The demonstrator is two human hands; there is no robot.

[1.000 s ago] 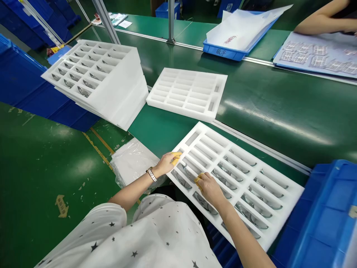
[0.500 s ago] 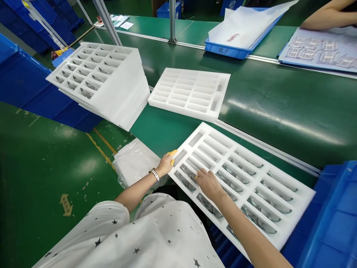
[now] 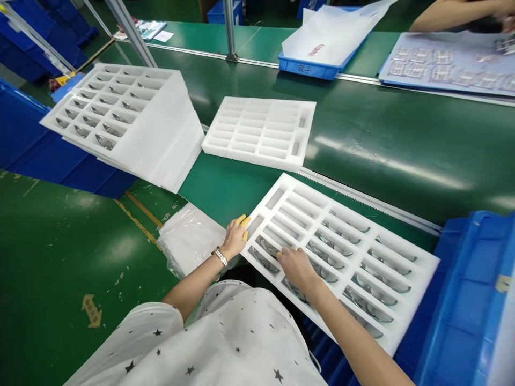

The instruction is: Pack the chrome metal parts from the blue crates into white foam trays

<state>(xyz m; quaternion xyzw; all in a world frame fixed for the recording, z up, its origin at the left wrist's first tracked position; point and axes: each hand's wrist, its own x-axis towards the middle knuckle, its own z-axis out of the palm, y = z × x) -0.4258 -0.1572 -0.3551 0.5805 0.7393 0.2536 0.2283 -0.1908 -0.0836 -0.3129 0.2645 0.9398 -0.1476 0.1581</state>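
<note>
A white foam tray [image 3: 322, 202] with rows of slots lies in front of me, tilted across the green bench. Clear curved lens-like pieces [image 3: 368, 303] stand in many of its slots, while several slots at the upper left hold none. My left hand [image 3: 236, 236], with yellow covers on its fingertips, grips the tray's left edge. Over the near-left part of the tray, my right hand [image 3: 296, 268] has its fingers bunched at the end of a clear curved lens [image 3: 266, 245] in a slot. The right fingertips are partly hidden.
A second foam tray [image 3: 257, 153] lies farther back. Stacked foam trays [image 3: 156, 134] with lenses stand at left. Plastic-wrapped white sheets [image 3: 191, 236] lie below the bench. Blue bins [image 3: 466, 300] are at right; across the bench, another person's arm [image 3: 454, 15] rests behind a parts sheet [image 3: 426, 80].
The view has shifted, moving the scene slightly left in the picture. My left hand stays at the tray's edge and my right hand stays at the same slot area.
</note>
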